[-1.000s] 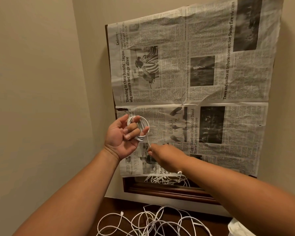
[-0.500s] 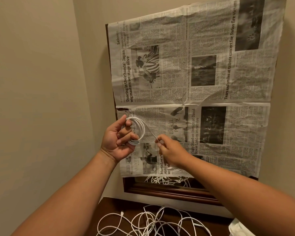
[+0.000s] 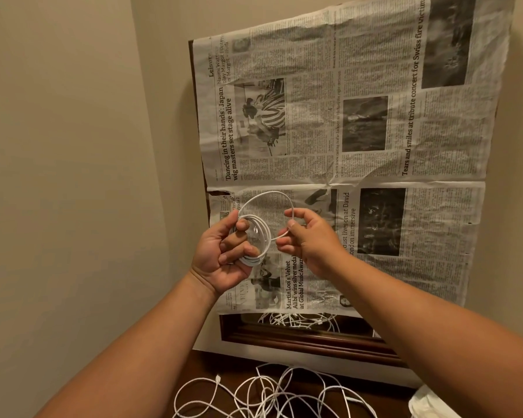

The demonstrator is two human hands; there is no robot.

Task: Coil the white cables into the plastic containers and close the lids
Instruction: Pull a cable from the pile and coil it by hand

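Note:
A white cable point(image 3: 258, 236) is wound into several small loops, held up in front of the wall. My left hand point(image 3: 225, 251) grips the coil, thumb on top and fingers curled through the loops. My right hand point(image 3: 305, 236) pinches the free end of the same cable, which arcs over from the coil's top. Loose white cables point(image 3: 272, 393) lie tangled on the dark wooden surface point(image 3: 212, 366) below. No plastic container is plainly visible.
A newspaper sheet point(image 3: 360, 140) covers a wood-framed mirror point(image 3: 299, 339) leaning on the beige wall; cables reflect in its bare lower strip. A white crumpled thing point(image 3: 429, 402) sits at the bottom right. A wall corner stands close on the left.
My right hand rose from below the coil to its right side, carrying the free end up and over into another loop. The left hand kept its grip on the coil.

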